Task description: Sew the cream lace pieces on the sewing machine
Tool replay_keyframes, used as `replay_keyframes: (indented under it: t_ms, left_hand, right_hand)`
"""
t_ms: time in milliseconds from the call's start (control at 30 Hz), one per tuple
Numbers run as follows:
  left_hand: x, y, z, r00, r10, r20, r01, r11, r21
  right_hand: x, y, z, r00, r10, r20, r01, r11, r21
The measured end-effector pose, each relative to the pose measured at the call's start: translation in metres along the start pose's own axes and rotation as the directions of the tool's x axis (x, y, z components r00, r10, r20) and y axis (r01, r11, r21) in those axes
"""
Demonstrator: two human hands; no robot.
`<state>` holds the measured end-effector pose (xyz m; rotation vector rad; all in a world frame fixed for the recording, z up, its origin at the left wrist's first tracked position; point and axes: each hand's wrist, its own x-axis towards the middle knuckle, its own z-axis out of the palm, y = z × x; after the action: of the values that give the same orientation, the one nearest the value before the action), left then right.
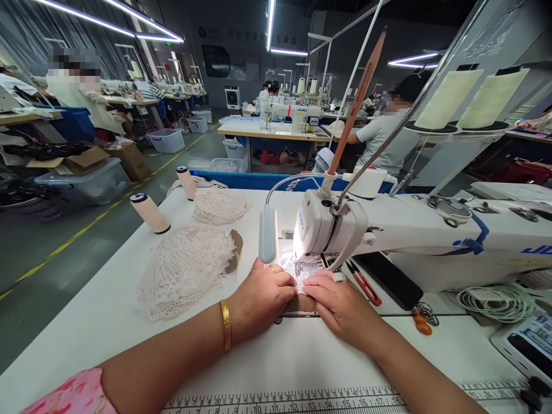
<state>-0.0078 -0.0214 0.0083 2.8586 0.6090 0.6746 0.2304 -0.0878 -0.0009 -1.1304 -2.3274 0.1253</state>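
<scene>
A small piece of white lace (301, 275) lies under the head of a white sewing machine (328, 221), lit brightly by a lamp (268, 234). On its left edge my left hand (263, 292) is closed, fingers bent and pressed on the lace. My right hand (340, 299) holds the right edge, fingers together and the tips close to those of the left. The needle area is partly hidden by the machine head. To the left lies a pile of pale lace pieces (185, 270), with a brown piece (235, 251) showing from under it, and a smaller lace pile (221, 207) behind.
Two thread cones (150, 214) stand at the table's left edge. Right of the needle lie red-handled snips (365, 284), a black phone (390, 282) and an orange trinket (422, 323). A ruler strip (276, 399) runs along the front. Co-workers sit at other machines beyond.
</scene>
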Motion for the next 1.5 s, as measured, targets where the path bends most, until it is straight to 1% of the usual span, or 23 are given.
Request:
replay_keyframes:
  t_ms: [200,333,467,633,800,867,1000,1067,1133,1200,1267,1300,1333,1367,1400,1467,1500]
  left_hand:
    - [0.005,-0.006,-0.001,1.000,-0.018,0.008,0.018,1.000,0.019]
    - [0.010,-0.011,0.000,0.999,-0.034,0.023,0.033,0.999,0.035]
    - [0.014,-0.015,0.002,0.999,-0.043,0.023,0.042,0.998,0.050]
    - [0.015,-0.019,0.004,0.998,-0.061,0.009,0.061,0.996,0.060]
    - [0.013,-0.021,0.003,0.992,-0.122,0.042,0.120,0.992,0.050]
    - [0.011,-0.021,0.001,0.987,-0.154,0.036,0.152,0.987,0.050]
    - [0.010,-0.020,-0.006,0.974,-0.226,0.032,0.224,0.972,0.066]
    - [0.010,-0.019,-0.012,0.961,-0.273,0.054,0.265,0.958,0.113]
    - [0.012,-0.018,-0.020,0.950,-0.304,0.066,0.293,0.946,0.139]
    - [0.013,-0.020,-0.028,0.944,-0.329,0.015,0.325,0.938,0.124]
    - [0.014,-0.025,-0.035,0.937,-0.342,-0.077,0.348,0.933,0.088]
    - [0.014,-0.028,-0.038,0.936,-0.335,-0.104,0.343,0.937,0.070]
    - [0.014,-0.031,-0.040,0.943,-0.316,-0.103,0.322,0.945,0.054]
    - [0.014,-0.033,-0.042,0.955,-0.287,-0.069,0.291,0.956,0.042]
    - [0.013,-0.035,-0.043,0.965,-0.262,-0.011,0.262,0.964,0.036]
    - [0.011,-0.036,-0.045,0.961,-0.252,0.112,0.246,0.967,0.065]
    - [0.009,-0.034,-0.045,0.953,-0.265,0.146,0.253,0.963,0.098]
  right_hand:
    - [-0.002,0.007,0.006,0.996,0.093,0.017,-0.092,0.995,-0.046]
    - [0.003,0.006,0.004,0.990,0.141,-0.008,-0.141,0.983,-0.118]
    - [0.011,0.003,0.000,0.990,0.120,-0.070,-0.130,0.976,-0.172]
    - [0.015,0.003,-0.002,0.988,0.099,-0.122,-0.119,0.977,-0.176]
    - [0.012,0.003,-0.001,0.983,0.102,-0.151,-0.128,0.977,-0.170]
    - [0.011,0.003,-0.001,0.981,0.104,-0.162,-0.132,0.976,-0.171]
    - [0.009,0.002,0.000,0.984,0.114,-0.137,-0.135,0.978,-0.156]
    - [0.008,0.002,0.001,0.988,0.099,-0.121,-0.114,0.985,-0.126]
    - [0.007,-0.001,0.004,0.993,0.053,-0.105,-0.059,0.997,-0.059]
    - [0.008,-0.006,0.007,0.995,-0.004,-0.101,0.007,0.999,0.034]
    - [0.009,-0.013,0.011,0.993,-0.042,-0.113,0.054,0.993,0.101]
    - [0.010,-0.017,0.013,0.992,-0.054,-0.113,0.067,0.991,0.113]
    - [0.011,-0.020,0.015,0.993,-0.063,-0.101,0.074,0.991,0.110]
    - [0.012,-0.023,0.016,0.995,-0.069,-0.076,0.076,0.992,0.096]
    - [0.012,-0.025,0.018,0.997,-0.070,-0.043,0.073,0.994,0.081]
    - [0.013,-0.027,0.020,0.998,-0.054,0.019,0.053,0.995,0.084]
    - [0.014,-0.027,0.020,0.999,-0.042,0.033,0.038,0.993,0.110]
